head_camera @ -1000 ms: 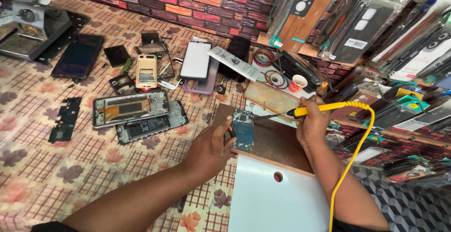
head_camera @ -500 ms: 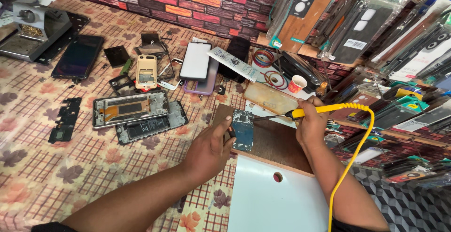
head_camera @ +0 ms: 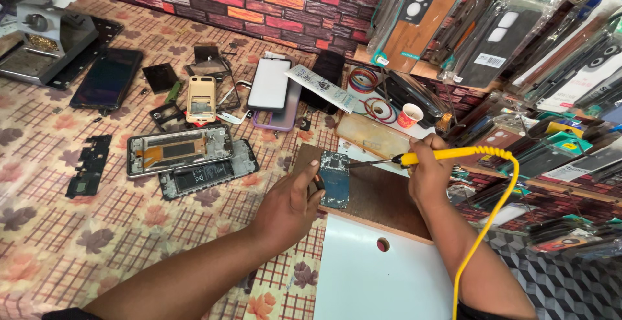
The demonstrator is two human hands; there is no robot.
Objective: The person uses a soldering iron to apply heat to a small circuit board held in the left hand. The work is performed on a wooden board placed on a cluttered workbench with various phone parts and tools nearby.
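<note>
Work surface: a desk (head_camera: 78,242) under a leaf-and-check patterned cloth, backed by a brick-pattern wall (head_camera: 259,2), with racks of packaged phone covers (head_camera: 492,41) crowding its right edge where they stay off the working area. Near the desk's front right corner lies a white panel with a round hole (head_camera: 376,281), and just behind it a brown wooden board (head_camera: 382,197), seemingly there to take the heat and spare the cloth. At the far left corner stands a grey bench machine (head_camera: 45,41). Toward the middle, opened phones lie spread flat with their insides up: a silver phone frame (head_camera: 178,150) touching a black phone body with its battery exposed (head_camera: 207,176), a beige phone shell (head_camera: 201,98), a dark screen panel (head_camera: 107,77) and a white-backed phone (head_camera: 271,83), all apart from the board. On the board's left end rests the blue-green circuit board (head_camera: 334,178). The left hand (head_camera: 285,206) presses its fingers against that board's left edge, apparently pinning it flat. The right hand (head_camera: 431,176) is closed around a yellow soldering iron (head_camera: 440,156), tip lowered to the board's upper right corner, its yellow cord (head_camera: 492,223) trailing toward the front edge.
</note>
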